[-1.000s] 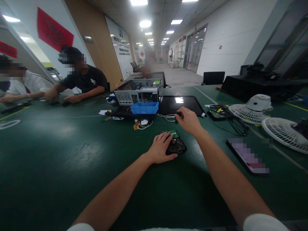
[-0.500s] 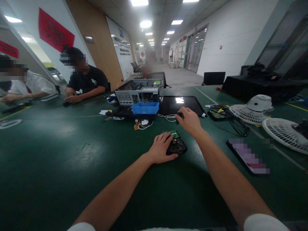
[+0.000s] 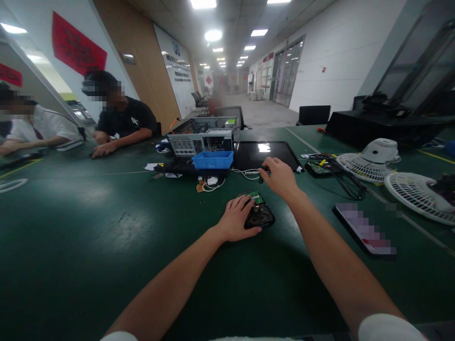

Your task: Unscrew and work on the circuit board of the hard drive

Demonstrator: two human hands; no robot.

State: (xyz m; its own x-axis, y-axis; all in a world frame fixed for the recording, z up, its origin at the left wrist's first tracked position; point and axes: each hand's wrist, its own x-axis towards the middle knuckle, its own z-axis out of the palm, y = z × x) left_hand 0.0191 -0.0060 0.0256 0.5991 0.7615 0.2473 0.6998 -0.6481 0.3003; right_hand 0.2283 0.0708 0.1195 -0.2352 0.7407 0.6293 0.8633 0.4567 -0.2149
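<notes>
My left hand (image 3: 237,220) lies across an opened black device (image 3: 263,217), its fingers over the left side and its thumb along the near edge. A green circuit board (image 3: 255,196) shows at the far end of the device; the hand covers its left part. Beyond and to the right, my right hand (image 3: 279,175) is raised above the table with its fingers pinched together. A small dark object (image 3: 261,179) shows at those fingertips, mostly hidden, and I cannot make out its kind. The right hand is apart from the device.
A blue tray (image 3: 213,160) stands before an open computer case (image 3: 201,137). Behind my right hand lies a black flat screen (image 3: 245,154), with a white cable (image 3: 213,189) nearby. A phone (image 3: 362,229), white fan parts (image 3: 415,194) and another board (image 3: 318,168) lie rightward. Two people sit at left.
The view has shifted very slightly. Both hands keep their places at and above the black device. A seated person's hand at the left has moved a little.
</notes>
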